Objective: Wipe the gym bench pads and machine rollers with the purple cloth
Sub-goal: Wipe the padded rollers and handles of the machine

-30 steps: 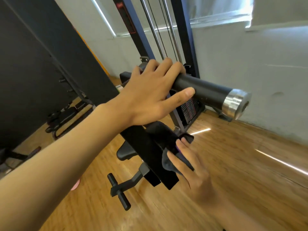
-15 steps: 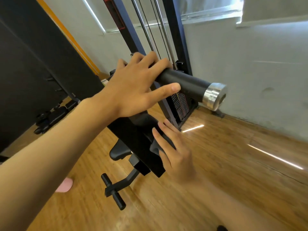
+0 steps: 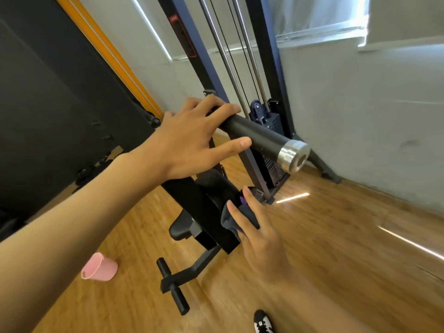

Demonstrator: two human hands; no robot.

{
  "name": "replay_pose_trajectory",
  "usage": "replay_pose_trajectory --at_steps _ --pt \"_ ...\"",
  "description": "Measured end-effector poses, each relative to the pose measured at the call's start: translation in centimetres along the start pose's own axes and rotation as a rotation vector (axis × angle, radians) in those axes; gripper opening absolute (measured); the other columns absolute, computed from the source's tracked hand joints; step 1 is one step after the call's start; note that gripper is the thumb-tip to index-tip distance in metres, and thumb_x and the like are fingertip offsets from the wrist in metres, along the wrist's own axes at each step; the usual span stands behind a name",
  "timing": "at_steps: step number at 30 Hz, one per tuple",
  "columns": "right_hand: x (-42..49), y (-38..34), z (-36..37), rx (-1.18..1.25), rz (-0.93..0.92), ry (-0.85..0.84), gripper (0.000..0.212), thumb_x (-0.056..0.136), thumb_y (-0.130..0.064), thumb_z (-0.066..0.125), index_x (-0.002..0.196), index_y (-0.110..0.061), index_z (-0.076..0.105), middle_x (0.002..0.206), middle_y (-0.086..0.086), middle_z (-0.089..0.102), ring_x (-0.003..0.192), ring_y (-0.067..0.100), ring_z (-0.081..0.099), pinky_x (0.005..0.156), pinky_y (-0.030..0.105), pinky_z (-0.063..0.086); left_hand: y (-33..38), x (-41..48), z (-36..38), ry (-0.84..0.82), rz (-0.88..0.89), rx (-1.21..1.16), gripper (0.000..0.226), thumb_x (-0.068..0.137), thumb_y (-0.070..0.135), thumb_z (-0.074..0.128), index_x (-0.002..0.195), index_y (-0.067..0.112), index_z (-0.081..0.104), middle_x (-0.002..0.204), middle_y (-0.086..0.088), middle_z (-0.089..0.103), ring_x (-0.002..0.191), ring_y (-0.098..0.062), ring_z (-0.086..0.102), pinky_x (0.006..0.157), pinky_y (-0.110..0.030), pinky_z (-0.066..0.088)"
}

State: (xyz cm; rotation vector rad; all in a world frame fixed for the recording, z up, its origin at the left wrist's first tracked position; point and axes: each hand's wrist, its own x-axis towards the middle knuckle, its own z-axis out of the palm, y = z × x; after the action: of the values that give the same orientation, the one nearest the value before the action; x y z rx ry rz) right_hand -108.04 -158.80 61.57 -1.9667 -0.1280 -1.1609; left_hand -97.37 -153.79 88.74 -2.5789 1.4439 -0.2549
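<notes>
Left hand (image 3: 192, 138) curls its fingers over the black roller (image 3: 259, 138) and grips it, with the thumb laid along the underside. At its 5 o'clock, the right hand (image 3: 262, 239) presses the purple cloth (image 3: 230, 221) with straight fingers against the edge of the black pad (image 3: 201, 203). At 8 o'clock on the wooden floor (image 3: 336, 236), a pink cup (image 3: 99, 269) lies on its side; its inside does not show.

Wooden floor (image 3: 336, 248) with tipped pink cup (image 3: 99, 267)
</notes>
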Motion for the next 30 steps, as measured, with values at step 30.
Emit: replay_pose_trajectory --at_steps 30 --pt "9.2 7.0 10.8 -0.085 -0.060 0.049 0.042 0.108 -0.017 0.046 0.151 -0.019 0.048 0.163 0.018 0.032 0.153 0.037 0.026 0.118 0.059 0.035 -8.8 8.4 2.4 -0.003 0.142 0.082 0.099 0.081 0.090 0.028 0.155 0.026 0.040 0.130 -0.005 0.056 0.117 -0.023 0.052 0.082 -0.034 0.037"
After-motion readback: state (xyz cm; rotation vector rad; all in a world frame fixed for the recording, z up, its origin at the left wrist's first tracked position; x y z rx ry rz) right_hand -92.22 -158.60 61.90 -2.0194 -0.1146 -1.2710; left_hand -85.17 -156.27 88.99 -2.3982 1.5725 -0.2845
